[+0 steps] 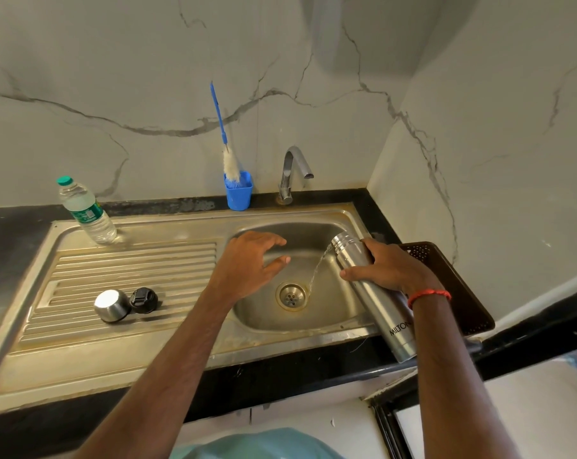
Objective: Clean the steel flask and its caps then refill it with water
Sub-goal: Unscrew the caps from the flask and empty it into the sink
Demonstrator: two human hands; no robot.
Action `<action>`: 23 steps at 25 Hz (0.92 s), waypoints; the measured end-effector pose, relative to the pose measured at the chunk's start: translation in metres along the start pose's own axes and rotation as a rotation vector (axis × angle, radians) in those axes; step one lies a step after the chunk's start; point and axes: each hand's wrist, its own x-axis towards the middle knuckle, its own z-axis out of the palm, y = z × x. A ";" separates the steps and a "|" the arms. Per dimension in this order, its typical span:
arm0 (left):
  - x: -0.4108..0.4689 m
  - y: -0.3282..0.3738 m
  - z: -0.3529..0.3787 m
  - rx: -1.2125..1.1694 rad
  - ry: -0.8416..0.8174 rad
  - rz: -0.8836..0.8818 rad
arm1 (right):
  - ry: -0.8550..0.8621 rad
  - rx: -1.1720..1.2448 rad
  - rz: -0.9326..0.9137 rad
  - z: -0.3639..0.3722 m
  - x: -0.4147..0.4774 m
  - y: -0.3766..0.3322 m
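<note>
Over the big steel sink (181, 359), the long shiny steel flask (383, 306) is tipped, spilling a thin stream of water (317, 270) near the drain (291, 295). The right hand (389, 266) grips its middle. The left hand (250, 263) floats over the sink, fingers spread, holding nothing. The round steel cap (111, 304) and small black cap (143, 300) sit side by side on the ribbed part.

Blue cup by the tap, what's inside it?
A bottle brush stands in the blue cup, white bristles and blue handle sticking out above the rim. Its lower end and the cup's bottom are hidden by the wall.
</note>
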 end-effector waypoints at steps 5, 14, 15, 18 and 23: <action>0.000 -0.002 -0.004 -0.010 -0.004 -0.011 | -0.012 0.004 0.015 0.004 0.004 0.001; 0.002 -0.007 -0.006 -0.006 -0.012 -0.026 | -0.021 0.005 0.027 0.006 0.010 0.005; 0.002 -0.007 -0.006 -0.005 -0.015 -0.027 | -0.023 0.002 0.025 0.006 0.010 0.005; 0.003 -0.007 -0.006 -0.004 -0.021 -0.025 | -0.023 -0.006 0.025 0.005 0.011 0.005; 0.003 -0.007 -0.005 0.000 -0.029 -0.030 | -0.038 -0.003 0.018 0.004 0.011 0.005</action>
